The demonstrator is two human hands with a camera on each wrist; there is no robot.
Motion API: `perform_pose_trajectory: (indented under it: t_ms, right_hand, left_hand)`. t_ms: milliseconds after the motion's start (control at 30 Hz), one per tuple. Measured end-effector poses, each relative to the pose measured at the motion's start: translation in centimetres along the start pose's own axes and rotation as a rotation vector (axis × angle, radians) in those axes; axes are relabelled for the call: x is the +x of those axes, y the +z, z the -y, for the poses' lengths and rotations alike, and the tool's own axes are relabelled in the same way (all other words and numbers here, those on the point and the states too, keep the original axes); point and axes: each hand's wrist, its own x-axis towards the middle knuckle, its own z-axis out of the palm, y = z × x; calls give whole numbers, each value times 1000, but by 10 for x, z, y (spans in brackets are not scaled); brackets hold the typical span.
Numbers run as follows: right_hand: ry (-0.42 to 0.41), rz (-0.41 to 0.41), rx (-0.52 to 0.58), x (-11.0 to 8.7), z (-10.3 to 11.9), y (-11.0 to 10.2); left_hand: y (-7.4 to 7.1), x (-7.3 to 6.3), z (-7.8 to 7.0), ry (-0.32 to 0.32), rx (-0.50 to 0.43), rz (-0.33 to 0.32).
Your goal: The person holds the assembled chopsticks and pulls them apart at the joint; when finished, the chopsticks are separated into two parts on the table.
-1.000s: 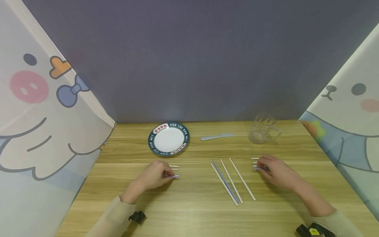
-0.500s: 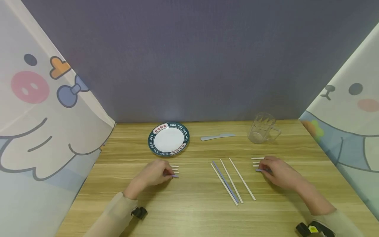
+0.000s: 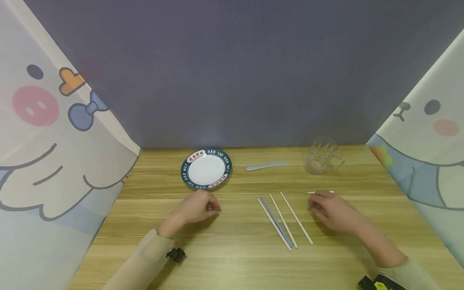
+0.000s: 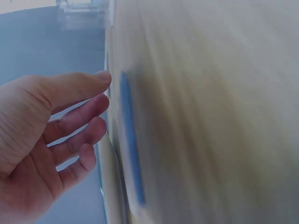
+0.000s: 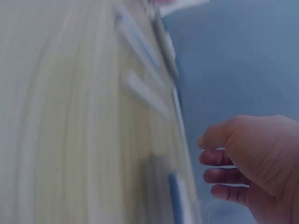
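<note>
Four sticks (image 3: 283,220) lie between the left hand (image 3: 197,207) and right hand (image 3: 335,211). Plate (image 3: 206,169), knife (image 3: 266,166) and mug (image 3: 319,157) sit farther back. What the hands cover is unclear.

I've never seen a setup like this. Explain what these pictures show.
There is no robot here, only a person's bare left hand and right hand. One picture comes from a camera worn on the head, looking forward and down; the other two come from wrist cameras, each watching its own hand. The wooden table holds a plate, a knife and a clear mug; nearer the person lie three white sticks and a blue stick. More sticks lie beside each hand. Both hands are loosely curled, and neither visibly holds anything.
</note>
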Motion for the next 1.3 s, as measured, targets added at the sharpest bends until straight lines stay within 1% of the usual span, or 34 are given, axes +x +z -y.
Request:
perform_pose_trajectory:
  t_ms: [133, 200, 300, 467, 567, 700, 900, 1133, 1300]
  right_hand:
    - [-47, -22, 44, 11, 20, 0]
    - [-58, -10, 61, 16, 27, 1]
    - [-62, 22, 91, 22, 37, 3]
    - [-89, 51, 134, 32, 51, 11]
    - [-92, 66, 157, 37, 61, 18]
    - [-85, 104, 177, 43, 74, 26]
    - [-44, 164, 195, 49, 85, 35]
    - [20, 173, 182, 51, 89, 42]
    - [70, 166, 155, 51, 92, 47]
  left_hand:
    - [0, 21, -14, 34, 5, -25]
    - [0, 31, -20, 56, 17, -42]
    - [1, 43, -31, 67, 24, -56]
    - [6, 57, -49, 107, 7, -46]
    - [14, 66, -59, 155, 9, -33]
    - [26, 78, -71, 187, 40, 2]
    - [40, 88, -82, 192, 88, 62]
    - [53, 93, -87, 192, 133, 114]
    - [56, 94, -88, 181, 148, 140]
